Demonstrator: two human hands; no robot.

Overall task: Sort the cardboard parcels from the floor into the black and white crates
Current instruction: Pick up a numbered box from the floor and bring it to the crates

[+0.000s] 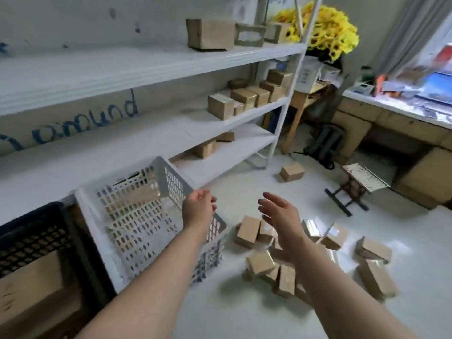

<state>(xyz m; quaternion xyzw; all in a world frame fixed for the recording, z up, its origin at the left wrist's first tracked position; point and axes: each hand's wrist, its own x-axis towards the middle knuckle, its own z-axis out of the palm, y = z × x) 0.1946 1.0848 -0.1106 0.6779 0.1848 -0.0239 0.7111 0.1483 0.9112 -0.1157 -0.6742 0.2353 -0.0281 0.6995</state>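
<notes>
Right hand [281,218] hovers empty, fingers straight, over the cardboard parcels [248,231] heaped on the floor [244,314] just right of the white crate [171,182]. Left hand [199,206], loosely curled and empty, is over that crate's right rim, so farther off.

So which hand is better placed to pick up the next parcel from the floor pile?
Probably the right hand: it is open over the pile of cardboard parcels, while the left hand sits by the rim of the white crate, off to the pile's side.
</notes>
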